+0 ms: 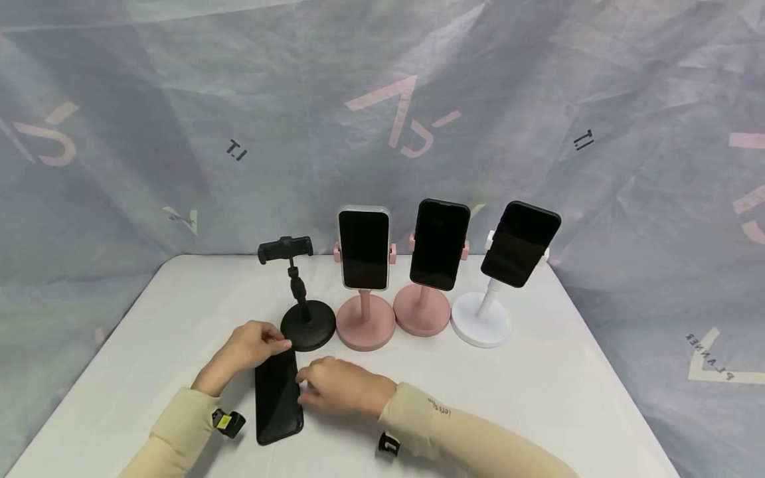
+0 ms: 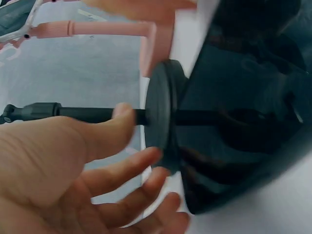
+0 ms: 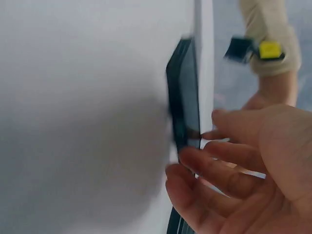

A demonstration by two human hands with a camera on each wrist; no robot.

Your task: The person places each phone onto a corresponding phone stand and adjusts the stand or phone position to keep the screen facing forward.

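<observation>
A black smartphone (image 1: 277,405) lies face up on the white table, in front of the black phone stand (image 1: 317,325). My left hand (image 1: 254,345) is at the phone's far end, beside that stand's base. In the left wrist view the left thumb and fingers (image 2: 122,173) are spread apart with nothing pinched between them. At the phone's right long edge is my right hand (image 1: 349,386), its fingers loosely bent. The right wrist view has the right fingertips (image 3: 183,183) close against the phone's edge (image 3: 187,92); whether they touch it I cannot tell.
Two pink stands (image 1: 366,325) and a white stand (image 1: 481,322) line up right of the black one, each bearing a phone with a dark screen. The black stand's clamp (image 1: 285,249) holds nothing. A grey printed cloth (image 1: 287,119) hangs behind the table.
</observation>
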